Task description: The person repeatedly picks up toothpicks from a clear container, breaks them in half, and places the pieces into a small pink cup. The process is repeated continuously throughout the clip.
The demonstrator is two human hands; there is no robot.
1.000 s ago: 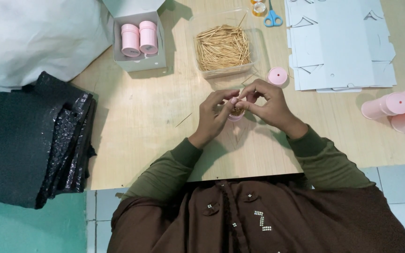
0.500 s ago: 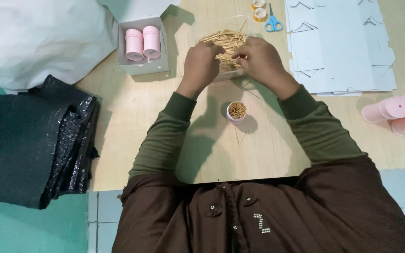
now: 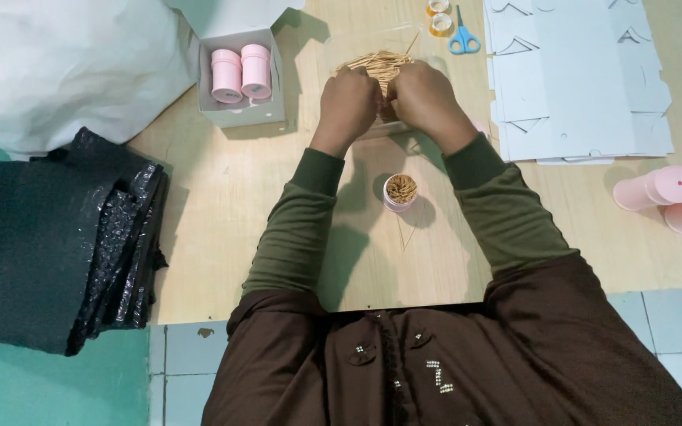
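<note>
Both hands – left hand [image 3: 347, 102], right hand [image 3: 424, 99] – close their fingers on thin wooden sticks [image 3: 372, 65] above the small pink stick-filled tube [image 3: 400, 192] – gathering step.

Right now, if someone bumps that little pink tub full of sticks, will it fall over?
The small pink tub stands upright, open-topped and packed with toothpicks, so a knock would probably tip it and spill them. It looks light. Being round, it might roll once on its side.

bare table [image 3: 222, 205] left of filled pink tube [image 3: 400, 192]; arms flank it.
</note>
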